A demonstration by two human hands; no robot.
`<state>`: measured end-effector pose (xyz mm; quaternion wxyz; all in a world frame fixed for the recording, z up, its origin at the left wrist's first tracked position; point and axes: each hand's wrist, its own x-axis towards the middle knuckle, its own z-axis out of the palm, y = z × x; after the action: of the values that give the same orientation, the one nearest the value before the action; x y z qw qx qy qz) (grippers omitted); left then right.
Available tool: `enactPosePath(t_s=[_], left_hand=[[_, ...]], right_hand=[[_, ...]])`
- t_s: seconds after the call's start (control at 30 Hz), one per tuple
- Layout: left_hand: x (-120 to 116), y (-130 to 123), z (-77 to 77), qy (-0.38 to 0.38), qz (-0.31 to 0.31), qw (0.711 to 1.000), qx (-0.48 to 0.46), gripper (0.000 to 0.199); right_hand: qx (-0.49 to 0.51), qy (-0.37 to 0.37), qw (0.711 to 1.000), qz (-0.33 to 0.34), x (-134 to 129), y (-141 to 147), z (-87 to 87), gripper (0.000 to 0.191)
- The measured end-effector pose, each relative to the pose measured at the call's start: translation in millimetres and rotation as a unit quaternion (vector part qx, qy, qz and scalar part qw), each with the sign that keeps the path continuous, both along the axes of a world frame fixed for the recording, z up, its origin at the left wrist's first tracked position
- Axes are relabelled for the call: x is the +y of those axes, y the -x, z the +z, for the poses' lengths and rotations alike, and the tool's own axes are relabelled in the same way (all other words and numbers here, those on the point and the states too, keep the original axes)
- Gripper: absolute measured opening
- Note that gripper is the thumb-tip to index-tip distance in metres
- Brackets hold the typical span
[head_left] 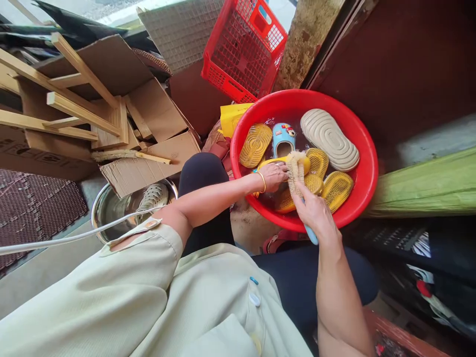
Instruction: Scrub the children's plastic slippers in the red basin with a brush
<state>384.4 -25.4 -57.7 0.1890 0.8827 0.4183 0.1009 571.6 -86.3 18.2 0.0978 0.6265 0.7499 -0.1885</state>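
My right hand [316, 210] is wrapped around the blue handle of a scrub brush [296, 173], whose pale bristles press against a yellow slipper [306, 165]. With my left hand [273, 176], I grip that slipper over a red basin [372, 163]; part of the slipper is hidden behind the brush and my fingers. Several other yellow slippers [256, 145] lie soles up in the water. A small light-blue clog [283, 139] with a cartoon figure sits at the back of the basin, and a large cream slipper [329, 140] rests sole up at the right.
Behind the basin leans a red plastic crate [245, 54]. To the left, a wooden stool [89, 109] lies on an open cardboard box [159, 104]. A metal bowl [111, 210] holds a pale woven shoe [153, 198], with a white hose [74, 239] passing across it.
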Motion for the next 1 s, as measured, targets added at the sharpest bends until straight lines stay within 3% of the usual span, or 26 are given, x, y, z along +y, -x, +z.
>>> enactPosePath(t_s=[0.1,0.17,0.27,0.33,0.4,0.5,0.57,0.77,0.9,1.0], left_hand=[[7,2,8.3,0.029,-0.017,0.999,-0.003,0.028],[14,6,18.1,0.044,0.008,0.998,-0.044,0.03],[24,19,29.9,0.021,0.136,0.984,-0.114,0.036],[30,29,31.1,0.035,0.223,0.968,-0.113,0.039],[33,36,27.2,0.084,0.253,0.96,-0.082,0.043],[32,35,19.3,0.138,0.262,0.953,-0.065,0.041],[31,31,16.9,0.145,0.263,0.951,-0.073,0.037],[22,16,17.3,0.114,0.221,0.964,-0.089,0.039],[3,5,11.4,0.114,0.192,0.967,-0.124,0.037],[-5,-4,4.9,0.137,0.216,0.949,-0.183,0.051]], right_hand=[[-0.015,-0.006,1.0,-0.021,-3,-6,3.9,0.059],[-0.009,-0.013,0.999,-0.035,2,-12,4.0,0.06],[0.035,0.008,0.998,-0.05,7,-25,2.4,0.06],[0.081,0.032,0.994,-0.071,5,-34,4.4,0.06],[0.147,0.047,0.982,-0.109,-2,-40,10.5,0.061],[0.261,0.111,0.95,-0.133,-17,-38,22.1,0.066],[0.284,0.161,0.938,-0.118,-25,-31,25.6,0.067],[0.158,0.116,0.98,-0.036,-30,-19,16.7,0.053],[0.133,0.127,0.983,-0.02,-30,-23,11.3,0.047],[0.146,0.134,0.979,-0.039,-26,-23,3.2,0.045]])
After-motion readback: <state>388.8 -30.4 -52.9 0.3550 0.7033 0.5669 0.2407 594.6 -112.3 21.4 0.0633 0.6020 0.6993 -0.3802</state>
